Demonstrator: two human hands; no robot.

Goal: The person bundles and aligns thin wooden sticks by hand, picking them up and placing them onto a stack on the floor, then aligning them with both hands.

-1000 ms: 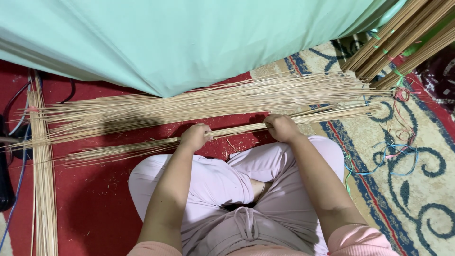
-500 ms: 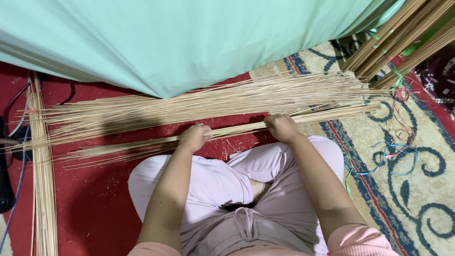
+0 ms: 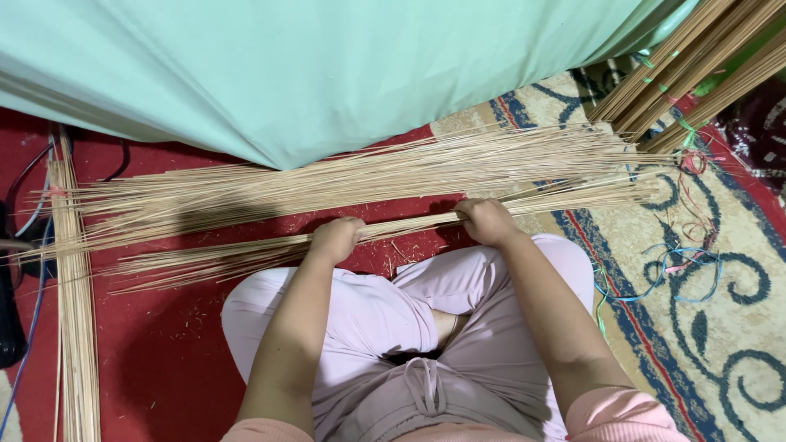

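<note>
I sit cross-legged on the floor in pale pink trousers. My left hand (image 3: 334,239) and my right hand (image 3: 486,221) are both closed around one long bundle of thin tan sticks (image 3: 409,227) that lies across in front of my knees. The bundle runs from the lower left to the upper right and fans out at both ends. Just beyond it lies a bigger, looser heap of the same sticks (image 3: 344,180).
A mint-green cloth (image 3: 327,74) hangs over the far side. More stick bundles (image 3: 696,74) lean at the top right, another (image 3: 74,327) lies along the left. Coloured strings (image 3: 679,262) lie on the patterned rug (image 3: 720,327). Dark cables (image 3: 33,188) are at the left.
</note>
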